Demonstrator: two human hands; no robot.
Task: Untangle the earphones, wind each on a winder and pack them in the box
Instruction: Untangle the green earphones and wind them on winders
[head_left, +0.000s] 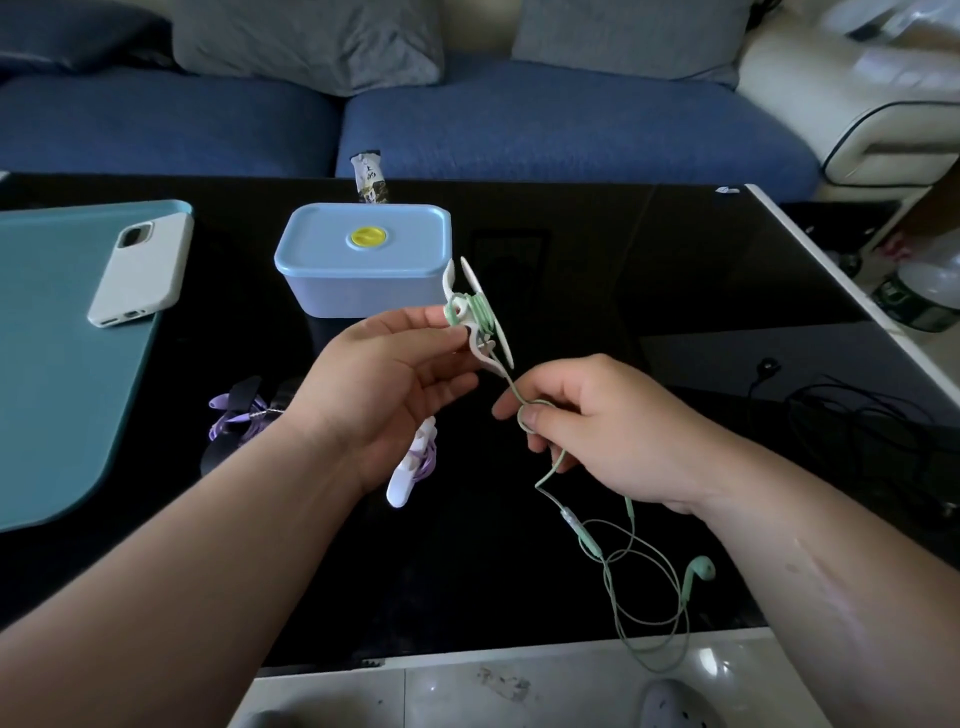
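While the left hand (395, 384) holds a white winder (480, 312) above the black surface (623, 270), its grip pinched narrow on the winder's side, the right hand (597, 431) pinches the green earphone cord (613, 561) between thumb and forefinger just below the winder. A few green turns sit on the winder; the rest hangs loose, its earbud (701, 569) low by the surface's near edge. The lidded blue box (363, 260) stands just behind. Purple earphones (415, 457), wound on a second winder (402, 488), lie beneath the left hand.
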